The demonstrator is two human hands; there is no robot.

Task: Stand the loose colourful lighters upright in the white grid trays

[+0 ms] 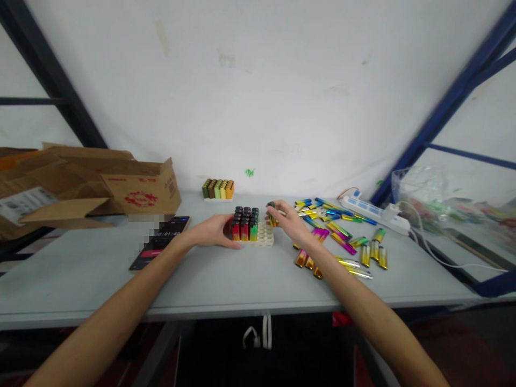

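A white tray (265, 236) with round holes stands on the table, its left part filled with upright lighters (245, 228) in red and green with black tops. My left hand (220, 231) is closed around the left end of the tray and its lighters, thumb in front; the far fingers are partly hidden. Over the tray's right part, my right hand (285, 219) pinches a dark-topped lighter (272, 214). To the right of that hand lie loose shiny lighters (342, 236) in blue, gold, pink and green.
A filled lighter tray (218, 190) stands against the wall. Left are an open cardboard box (141, 188) and a tablet (161, 244) with a timer. A white power strip (374, 213) with cables lies right, near a plastic bag (423, 193). The table's front edge (250, 310) runs below my forearms.
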